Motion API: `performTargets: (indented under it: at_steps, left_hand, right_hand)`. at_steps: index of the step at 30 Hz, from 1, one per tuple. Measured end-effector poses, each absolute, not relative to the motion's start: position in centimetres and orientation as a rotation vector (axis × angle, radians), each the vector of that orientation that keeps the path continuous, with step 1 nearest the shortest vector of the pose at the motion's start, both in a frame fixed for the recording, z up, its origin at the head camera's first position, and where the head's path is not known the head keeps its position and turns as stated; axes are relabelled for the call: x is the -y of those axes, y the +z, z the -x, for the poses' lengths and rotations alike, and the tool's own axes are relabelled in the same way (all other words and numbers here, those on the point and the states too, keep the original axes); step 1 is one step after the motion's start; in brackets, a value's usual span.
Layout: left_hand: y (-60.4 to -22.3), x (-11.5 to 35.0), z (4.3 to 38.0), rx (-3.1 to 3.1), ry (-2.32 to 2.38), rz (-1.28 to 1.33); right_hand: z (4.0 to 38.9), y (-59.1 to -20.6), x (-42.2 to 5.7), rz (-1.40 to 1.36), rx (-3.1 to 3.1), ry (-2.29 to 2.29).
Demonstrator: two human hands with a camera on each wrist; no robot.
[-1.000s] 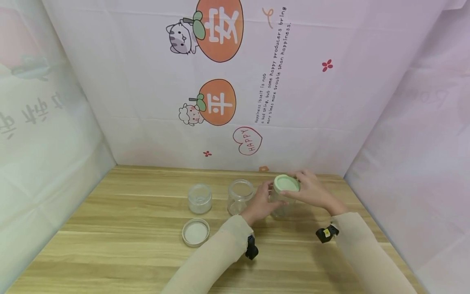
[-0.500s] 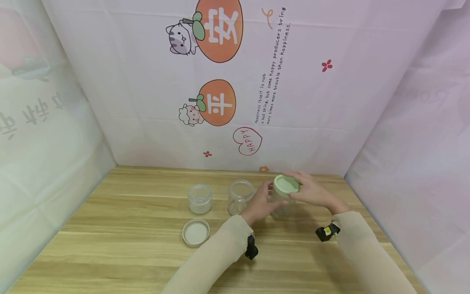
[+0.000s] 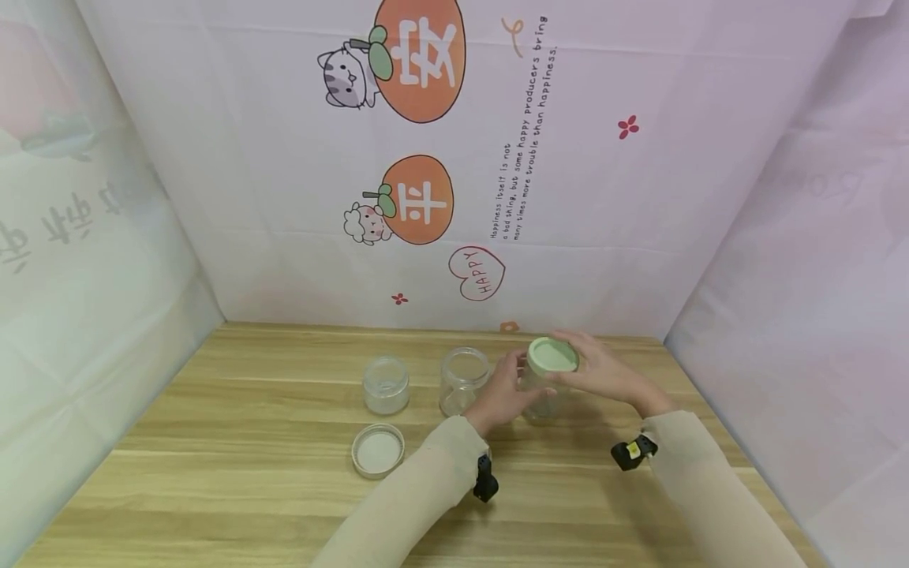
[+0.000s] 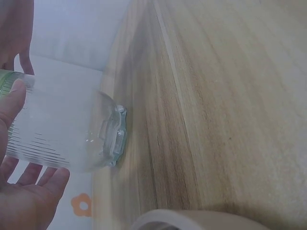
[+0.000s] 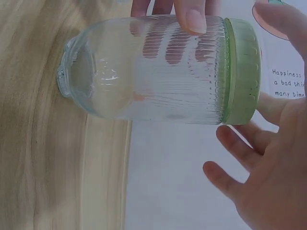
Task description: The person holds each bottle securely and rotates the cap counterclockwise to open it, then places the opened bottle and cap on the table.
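A tall ribbed clear glass jar (image 3: 544, 404) stands upright at the right of the table, with a light green lid (image 3: 552, 355) on its mouth. My left hand (image 3: 500, 397) grips the jar's body from the left, its thumb in front and fingers behind. From the right, my right hand (image 3: 607, 369) curls its fingers and thumb around the lid's rim. In the right wrist view the lid (image 5: 243, 72) sits level on the jar (image 5: 158, 72), with some fingers of that hand apart from it. The jar's foot (image 4: 117, 136) shows at the wood in the left wrist view.
An open glass jar (image 3: 463, 383) stands just left of my left hand. Farther left is a shorter glass jar (image 3: 387, 386), and in front of it a round pale lid (image 3: 378, 451) lies on the wooden table (image 3: 234, 473). A printed cloth (image 3: 575, 260) hangs behind.
My right hand has shifted round the green lid, its fingers moving left along the far rim. My left hand and the jar have stayed in place.
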State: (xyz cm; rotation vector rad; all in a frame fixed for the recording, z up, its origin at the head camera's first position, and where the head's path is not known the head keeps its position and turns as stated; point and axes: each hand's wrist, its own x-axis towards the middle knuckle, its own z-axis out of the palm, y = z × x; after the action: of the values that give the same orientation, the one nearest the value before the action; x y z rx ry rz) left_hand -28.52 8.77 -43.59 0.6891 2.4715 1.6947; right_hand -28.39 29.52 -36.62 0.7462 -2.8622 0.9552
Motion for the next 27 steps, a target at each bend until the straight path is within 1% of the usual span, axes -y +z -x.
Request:
performTargets:
  at_steps: [9,17,27]
  left_hand:
    - [-43.84,-8.81,28.75,-2.409,1.734,-0.702]
    - [-43.94,-8.78,28.70,-2.406,1.737,-0.714]
    - [-43.92,-8.87,28.79,-2.402,1.743,-0.704]
  right_hand:
    - [28.09,-36.90,-29.11,-0.555,2.860,0.824]
    - [28.07,-36.96,-28.93,-0.577,2.845,0.794]
    - [28.09,-36.71,-29.66,-0.675,2.838,0.882]
